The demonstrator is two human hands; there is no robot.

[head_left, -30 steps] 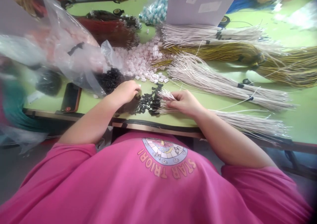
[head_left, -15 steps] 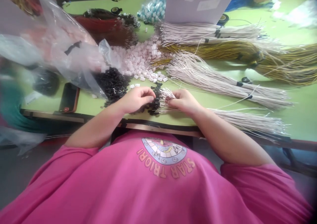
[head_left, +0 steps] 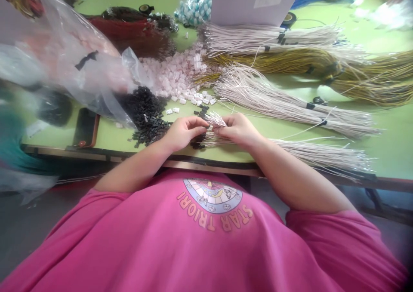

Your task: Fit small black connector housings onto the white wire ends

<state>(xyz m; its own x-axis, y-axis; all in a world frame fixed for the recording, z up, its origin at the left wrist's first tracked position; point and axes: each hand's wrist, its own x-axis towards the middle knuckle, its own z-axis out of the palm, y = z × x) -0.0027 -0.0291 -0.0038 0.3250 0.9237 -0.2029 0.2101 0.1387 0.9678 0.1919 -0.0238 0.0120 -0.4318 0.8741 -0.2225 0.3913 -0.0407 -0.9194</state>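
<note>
My left hand [head_left: 183, 133] and my right hand [head_left: 238, 130] meet near the front edge of the green table [head_left: 106, 137]. The right hand is closed round the ends of a bundle of pale pink wires [head_left: 319, 154] that trails off to the right. My left hand pinches its fingertips at those wire ends [head_left: 215, 120]; what it holds is too small to make out. Small black connectors [head_left: 197, 142] lie under and between the hands. A bigger heap of black connectors [head_left: 145, 111] sits just left of my left hand.
Pink-white connectors [head_left: 176, 75] are piled behind the hands. More pink wire bundles [head_left: 277, 102] and yellow-green ones [head_left: 290, 64] lie to the right. A clear plastic bag [head_left: 74, 64] and a phone [head_left: 85, 128] are at left, a white box [head_left: 254, 1] at the back.
My left hand has moved right from the black connectors to the wire ends held by my right hand, and the two hands have drawn together. The view has shifted slightly.
</note>
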